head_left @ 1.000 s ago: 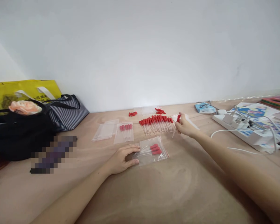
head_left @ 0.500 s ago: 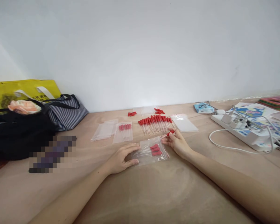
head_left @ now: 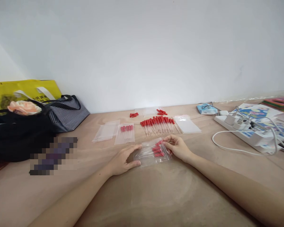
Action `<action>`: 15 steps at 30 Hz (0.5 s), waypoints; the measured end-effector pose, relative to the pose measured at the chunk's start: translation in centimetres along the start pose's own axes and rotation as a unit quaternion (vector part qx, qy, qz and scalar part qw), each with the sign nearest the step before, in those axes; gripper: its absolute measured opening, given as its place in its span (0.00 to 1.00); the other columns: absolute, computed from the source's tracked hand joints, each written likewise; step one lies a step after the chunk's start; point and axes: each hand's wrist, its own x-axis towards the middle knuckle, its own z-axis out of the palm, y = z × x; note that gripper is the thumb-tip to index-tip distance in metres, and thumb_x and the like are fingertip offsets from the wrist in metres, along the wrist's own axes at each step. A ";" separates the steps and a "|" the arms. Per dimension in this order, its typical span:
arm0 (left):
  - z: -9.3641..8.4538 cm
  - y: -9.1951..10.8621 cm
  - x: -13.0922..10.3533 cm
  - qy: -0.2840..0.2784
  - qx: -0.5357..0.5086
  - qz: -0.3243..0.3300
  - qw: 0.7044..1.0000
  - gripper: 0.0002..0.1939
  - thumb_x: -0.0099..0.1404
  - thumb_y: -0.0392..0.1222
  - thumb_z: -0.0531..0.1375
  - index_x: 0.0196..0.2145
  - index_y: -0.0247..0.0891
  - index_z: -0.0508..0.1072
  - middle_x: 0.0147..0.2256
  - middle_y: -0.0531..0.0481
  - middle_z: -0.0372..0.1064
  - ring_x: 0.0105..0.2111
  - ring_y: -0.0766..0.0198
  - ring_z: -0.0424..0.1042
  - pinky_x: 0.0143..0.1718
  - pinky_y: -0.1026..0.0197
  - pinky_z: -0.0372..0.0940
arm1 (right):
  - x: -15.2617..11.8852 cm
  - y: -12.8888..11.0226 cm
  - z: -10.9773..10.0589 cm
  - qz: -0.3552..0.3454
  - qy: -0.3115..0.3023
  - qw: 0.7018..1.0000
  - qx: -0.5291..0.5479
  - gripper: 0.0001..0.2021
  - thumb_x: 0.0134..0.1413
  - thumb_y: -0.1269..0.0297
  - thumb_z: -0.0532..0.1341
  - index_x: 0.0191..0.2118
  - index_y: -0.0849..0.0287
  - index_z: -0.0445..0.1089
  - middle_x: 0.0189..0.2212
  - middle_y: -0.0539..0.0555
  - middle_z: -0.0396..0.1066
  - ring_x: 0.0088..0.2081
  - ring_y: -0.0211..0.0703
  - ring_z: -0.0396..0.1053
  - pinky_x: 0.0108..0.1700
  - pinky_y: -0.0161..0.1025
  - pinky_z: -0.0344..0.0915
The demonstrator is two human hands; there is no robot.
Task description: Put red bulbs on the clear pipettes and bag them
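A clear zip bag (head_left: 148,161) lies flat in front of me, with several red-bulbed droppers (head_left: 158,150) inside, bulbs toward its right end. My left hand (head_left: 124,160) rests at the bag's left end, thumb and fingers apart on its edge. At the opposite end, my right hand (head_left: 176,147) has its fingers closed at the bag's mouth, next to the uppermost red bulb. Behind the bag a row of loose droppers (head_left: 157,123) lies with red bulbs pointing to the wall. Another bag of droppers (head_left: 127,134) sits left of that row.
Empty-looking clear bags (head_left: 106,131) lie to the left, more bags (head_left: 186,124) to the right. Small red bulbs (head_left: 133,115) are near the wall. A power strip (head_left: 248,134) with cables and a blue mask (head_left: 206,109) are at right. Bags, including a striped one (head_left: 67,114), stand at left.
My right hand has moved down and slightly inward to the bag's mouth, bringing the dropper it held into the bag. My left hand has barely moved.
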 end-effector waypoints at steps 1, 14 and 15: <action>0.0 0.0 0.0 0.001 -0.001 0.001 1.000 0.26 0.59 0.50 0.55 0.53 0.43 0.56 0.54 0.48 0.56 0.52 0.57 0.57 0.52 0.54 0.54 | 0.0 0.1 0.0 0.005 -0.015 1.000 -0.016 0.13 0.37 0.58 0.63 0.27 0.60 0.62 0.16 0.44 0.62 0.13 0.29 0.57 0.13 0.28 0.53; 0.0 0.0 0.0 0.012 -0.001 0.011 1.000 0.25 0.58 0.50 0.56 0.53 0.43 0.58 0.53 0.48 0.57 0.52 0.57 0.57 0.52 0.54 0.54 | 0.8 0.2 0.5 0.056 -0.164 0.985 0.005 0.13 0.42 0.57 0.59 0.32 0.60 0.71 0.18 0.49 0.69 0.20 0.35 0.66 0.22 0.33 0.64; 0.0 0.0 0.0 0.012 0.000 0.014 1.000 0.25 0.58 0.50 0.56 0.53 0.43 0.58 0.53 0.48 0.58 0.52 0.57 0.57 0.52 0.54 0.54 | 0.9 0.1 0.3 0.055 -0.168 0.984 -0.015 0.12 0.43 0.57 0.58 0.33 0.60 0.71 0.17 0.48 0.68 0.18 0.34 0.64 0.21 0.32 0.62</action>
